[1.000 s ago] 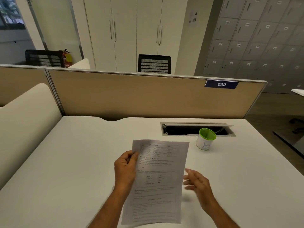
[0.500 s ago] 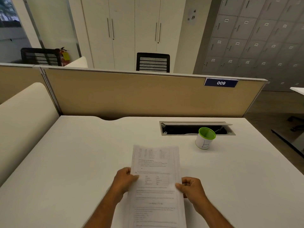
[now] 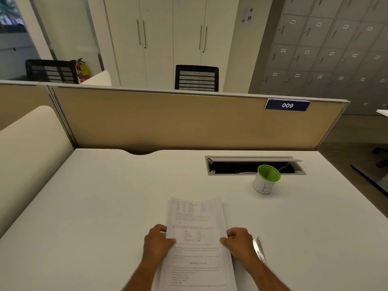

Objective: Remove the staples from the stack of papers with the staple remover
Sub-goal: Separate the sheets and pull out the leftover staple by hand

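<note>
Nearest the camera, the left hand point(image 3: 156, 244) is gripping the left edge of the white printed stack of papers point(image 3: 197, 244), thumb lying on the top sheet and fingers curled under, while the right hand point(image 3: 241, 243) is gripping the right edge in the same way. The stack is lying lengthwise on the white desk point(image 3: 105, 206), its far end curling up slightly. Just right of the right hand, a slim shiny metal object point(image 3: 258, 248) is lying on the desk; it is probably the staple remover, though it is too blurred to be sure, and neither hand is touching it. No staple is showing clearly at this size, so judging by this, the task is barely getting started: the papers are only being positioned, the tool is waiting, and every staple is likely remaining. Further off to the right, a white cup with a green rim point(image 3: 266, 179) is standing near the open grey cable tray point(image 3: 252, 164)
</note>
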